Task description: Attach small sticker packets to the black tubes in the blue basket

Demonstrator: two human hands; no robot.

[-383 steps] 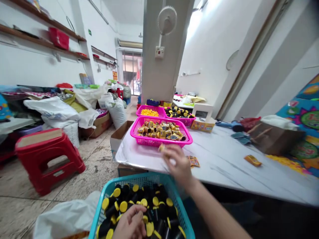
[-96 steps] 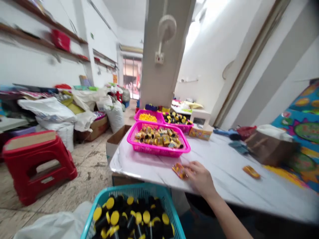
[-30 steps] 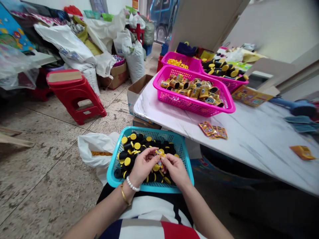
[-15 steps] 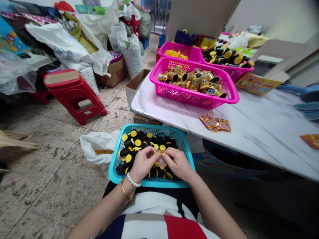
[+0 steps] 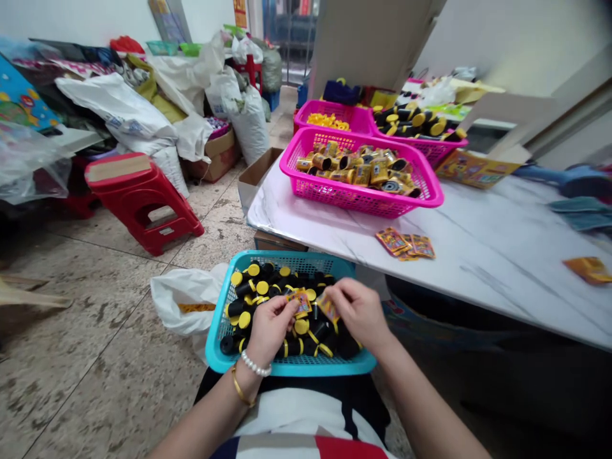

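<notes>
My left hand [image 5: 269,324], with a pearl bracelet at the wrist, pinches a small orange printed packet [image 5: 300,301]. To its right, my right hand [image 5: 359,313] has its fingers closed on another printed packet [image 5: 328,308], slightly blurred. Both hands are above a blue basket [image 5: 217,331] that rests at my lap. Inside the basket lie several black canisters with yellow caps [image 5: 262,287]. More orange packets [image 5: 406,245] lie in a small pile near the edge of the white table [image 5: 478,236].
On the table, a pink basket [image 5: 354,203] holds yellow printed canisters, with two more pink baskets behind. One orange packet [image 5: 588,270] lies far right. A red stool [image 5: 143,201] and a white bag [image 5: 176,287] are on the floor at left.
My hands were together at one spot; now they are apart, each with a packet. My right hand has moved right and slightly up. The whole view has shifted slightly.
</notes>
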